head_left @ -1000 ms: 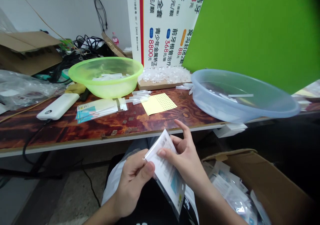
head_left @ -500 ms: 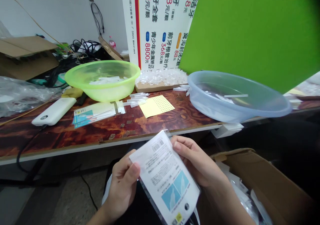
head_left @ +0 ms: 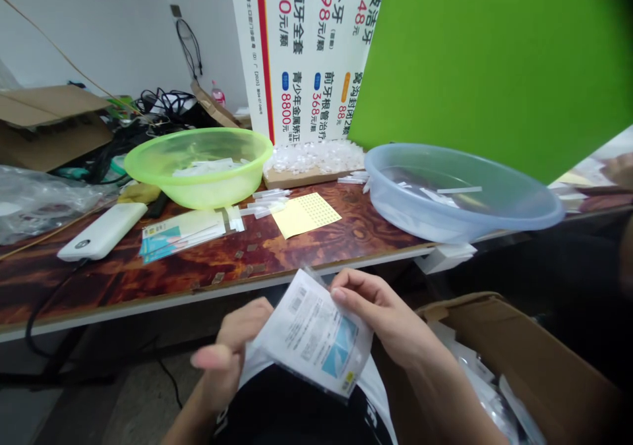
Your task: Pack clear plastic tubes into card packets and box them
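A white printed packet (head_left: 309, 329) in a clear plastic sleeve, with a barcode and blue pictures, tilts above my lap. At its upper right edge my right hand (head_left: 368, 306) pinches it between thumb and fingers. My left hand (head_left: 230, 346) is by the packet's left edge, its thumb swung out to the left and its fingers bent; whether those fingertips touch the packet is hard to see. The packet's clear flap (head_left: 312, 275) sticks up at the top end. On the table ahead lies a yellow sticker sheet (head_left: 306, 214).
A green basin (head_left: 217, 191) and a blue basin (head_left: 445, 217) hold white strips. Between them is a cardboard tray (head_left: 297, 180) heaped with clear pieces. Printed cards (head_left: 182, 234) and a white power bank (head_left: 101, 233) lie left. A cardboard box (head_left: 519, 346) stands low right.
My left thumb has come off the packet and moved left. The packet has tipped, its lower end looking closer and shorter, while my right hand keeps its pinch. The view has shifted slightly.
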Motion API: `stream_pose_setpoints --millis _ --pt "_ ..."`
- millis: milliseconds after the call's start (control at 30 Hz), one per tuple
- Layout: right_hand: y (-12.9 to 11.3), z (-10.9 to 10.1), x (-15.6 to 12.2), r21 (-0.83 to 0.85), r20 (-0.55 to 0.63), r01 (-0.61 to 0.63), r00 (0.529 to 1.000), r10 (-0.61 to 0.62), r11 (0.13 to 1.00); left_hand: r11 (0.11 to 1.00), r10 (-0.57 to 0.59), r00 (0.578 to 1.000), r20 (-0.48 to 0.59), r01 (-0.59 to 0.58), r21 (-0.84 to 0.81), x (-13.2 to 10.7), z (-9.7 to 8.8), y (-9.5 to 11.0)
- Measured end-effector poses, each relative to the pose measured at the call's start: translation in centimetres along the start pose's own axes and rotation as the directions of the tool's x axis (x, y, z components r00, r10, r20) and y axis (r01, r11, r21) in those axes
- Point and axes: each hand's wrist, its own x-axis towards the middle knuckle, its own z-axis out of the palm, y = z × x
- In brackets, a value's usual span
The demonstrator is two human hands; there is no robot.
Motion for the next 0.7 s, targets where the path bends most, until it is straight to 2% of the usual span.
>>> stream_pose_setpoints --millis 67,133,200,300,333,400,500,700 --pt "-0.3 0.1 -0.2 -0.16 -0.022 0.062 0.998 -0.067 0.985 0.999 0.03 0.995 -0.095 -0.031 -0.01 1.0 -0.5 1.1" --pt "-0.5 0.5 -0.3 -0.35 -0.023 0.122 0.99 -0.138 0.929 0.998 -0.062 0.993 -0.105 0.062 0.001 1.9 -0.8 2.7" --pt "-0.5 0.9 -0.4 -0.492 -0.018 0.168 0.979 -0.203 0.854 0.981 -0.194 0.98 0.037 0.193 0.023 2.4 -0.6 4.3" --pt "-0.4 1.6 -0.6 -0.605 -0.021 0.209 0.961 -0.277 0.769 0.933 -0.356 0.897 0.262 0.358 0.042 2.5 0.6 5.8" --pt "-0.3 1.8 -0.7 -0.627 -0.024 0.218 0.954 -0.298 0.748 0.915 -0.396 0.873 0.286 0.401 0.041 2.4 1.0 6.0" --pt "-0.1 2.0 -0.8 -0.659 -0.024 0.233 0.944 -0.329 0.716 0.889 -0.447 0.851 0.275 0.458 0.024 2.3 1.8 6.1" --pt "0.0 2.1 -1.0 -0.683 -0.015 0.253 0.933 -0.359 0.685 0.887 -0.449 0.864 0.226 0.462 -0.004 2.4 2.6 5.6" --pt "0.3 2.6 -0.9 -0.734 0.005 0.297 0.901 -0.433 0.61 0.937 -0.343 0.938 0.04 0.345 -0.051 2.4 3.7 4.3"
